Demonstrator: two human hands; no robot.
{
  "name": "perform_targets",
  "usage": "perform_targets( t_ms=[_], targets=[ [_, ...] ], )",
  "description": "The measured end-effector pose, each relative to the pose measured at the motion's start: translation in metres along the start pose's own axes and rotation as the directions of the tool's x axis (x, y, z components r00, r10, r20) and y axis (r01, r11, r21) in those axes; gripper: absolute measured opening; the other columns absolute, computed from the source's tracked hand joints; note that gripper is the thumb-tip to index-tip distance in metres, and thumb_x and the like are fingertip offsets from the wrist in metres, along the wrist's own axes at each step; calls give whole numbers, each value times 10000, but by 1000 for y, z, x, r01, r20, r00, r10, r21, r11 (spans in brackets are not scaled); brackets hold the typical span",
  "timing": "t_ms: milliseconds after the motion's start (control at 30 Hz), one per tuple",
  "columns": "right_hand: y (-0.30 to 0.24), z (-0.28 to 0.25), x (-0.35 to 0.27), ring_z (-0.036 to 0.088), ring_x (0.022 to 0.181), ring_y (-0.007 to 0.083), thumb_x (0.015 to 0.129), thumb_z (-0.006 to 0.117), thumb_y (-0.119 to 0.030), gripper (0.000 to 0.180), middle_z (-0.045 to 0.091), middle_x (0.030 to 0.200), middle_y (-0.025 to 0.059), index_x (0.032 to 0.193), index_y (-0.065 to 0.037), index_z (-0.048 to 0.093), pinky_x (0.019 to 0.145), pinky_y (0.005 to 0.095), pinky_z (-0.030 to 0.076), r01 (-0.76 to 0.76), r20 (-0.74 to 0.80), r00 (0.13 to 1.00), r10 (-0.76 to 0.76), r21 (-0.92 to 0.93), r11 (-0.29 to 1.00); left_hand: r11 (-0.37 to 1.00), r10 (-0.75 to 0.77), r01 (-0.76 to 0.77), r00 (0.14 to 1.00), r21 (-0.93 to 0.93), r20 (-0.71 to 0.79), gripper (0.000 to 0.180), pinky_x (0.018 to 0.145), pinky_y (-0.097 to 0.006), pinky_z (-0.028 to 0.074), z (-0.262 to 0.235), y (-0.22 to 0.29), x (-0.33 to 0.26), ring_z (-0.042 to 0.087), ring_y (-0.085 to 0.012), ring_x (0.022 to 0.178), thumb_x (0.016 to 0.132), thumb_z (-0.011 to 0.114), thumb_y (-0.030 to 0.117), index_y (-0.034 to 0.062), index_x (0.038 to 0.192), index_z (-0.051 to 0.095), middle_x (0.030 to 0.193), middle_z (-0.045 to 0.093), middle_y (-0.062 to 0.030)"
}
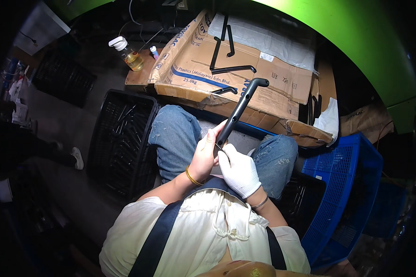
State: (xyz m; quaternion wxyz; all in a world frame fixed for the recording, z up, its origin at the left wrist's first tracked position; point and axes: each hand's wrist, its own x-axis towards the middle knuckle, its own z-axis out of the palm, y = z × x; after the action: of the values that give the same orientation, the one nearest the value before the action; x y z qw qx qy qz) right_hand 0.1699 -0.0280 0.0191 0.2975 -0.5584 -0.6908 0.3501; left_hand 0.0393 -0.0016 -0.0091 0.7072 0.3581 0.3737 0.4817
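Note:
Over my lap, my bare left hand (pixel 205 154) is closed round the lower end of a black plastic handle (pixel 238 112), a long bar with round holes and a bent far end. The bar slants up and to the right, past the front edge of the cardboard. My right hand (pixel 238 171), in a white glove, is closed right beside the bar's lower end. A thin dark piece shows by its thumb, but what these fingers grip is mostly hidden. Several similar black bent parts (pixel 233 70) lie on the flattened cardboard box (pixel 189 64) in front of me.
To my left stands a black crate (pixel 95 138) with several black parts in it. At my right are a blue plastic crate (pixel 344 161) and a dark bin (pixel 305 194). A bottle of yellow liquid (pixel 135 61) stands at the back left. Green machinery (pixel 351 46) arches overhead.

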Motion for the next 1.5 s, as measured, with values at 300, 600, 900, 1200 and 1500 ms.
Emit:
perform_targets(
  t_ms=[300, 600, 900, 1200, 1500],
  targets=[
    [-1, -5, 2, 658, 624, 376, 958, 545, -207, 145, 660, 690, 171, 957, -65, 576, 583, 463, 531, 8, 30, 1000, -6, -57, 998, 995, 16, -18, 1000, 98, 20, 583, 447, -173, 266, 0, 2, 1, 337, -4, 503, 1078, 240, 441, 27, 1437, 438, 753, 546, 29],
    [2, -3, 0, 662, 622, 370, 959, 542, -232, 231, 669, 702, 165, 1097, -58, 605, 588, 460, 538, -4, 22, 1000, 6, -73, 997, 1000, -17, 17, 1000, 0, 25, 578, 425, -174, 269, -3, -2, 1, 323, -11, 478, 1080, 225, 433, 35, 1464, 392, 763, 527, 15],
    [-4, -11, -1, 664, 615, 361, 946, 557, -253, 307, 668, 688, 154, 1181, -67, 622, 580, 447, 539, -1, 54, 998, 8, -133, 991, 988, -79, 85, 995, -127, 53, 593, 398, -178, 262, -1, 2, 2, 305, -18, 440, 1077, 218, 444, 33, 1478, 365, 723, 509, 7],
    [2, -3, -2, 660, 619, 379, 959, 544, -241, 249, 664, 686, 169, 1099, -46, 611, 586, 461, 538, -26, 38, 999, 29, -90, 996, 994, -42, 45, 999, -97, 32, 545, 388, -185, 251, -4, -5, 2, 309, -14, 447, 1079, 267, 429, 67, 1451, 430, 729, 506, 18],
    [-4, -14, -2, 677, 683, 375, 947, 571, -191, 244, 672, 743, 189, 1140, -51, 621, 609, 430, 543, -30, 65, 997, 39, -129, 991, 996, -70, 73, 996, -42, 52, 568, 412, -180, 260, 1, 0, 4, 307, -16, 459, 1079, 247, 427, 34, 1452, 416, 758, 540, 2]
  ],
)
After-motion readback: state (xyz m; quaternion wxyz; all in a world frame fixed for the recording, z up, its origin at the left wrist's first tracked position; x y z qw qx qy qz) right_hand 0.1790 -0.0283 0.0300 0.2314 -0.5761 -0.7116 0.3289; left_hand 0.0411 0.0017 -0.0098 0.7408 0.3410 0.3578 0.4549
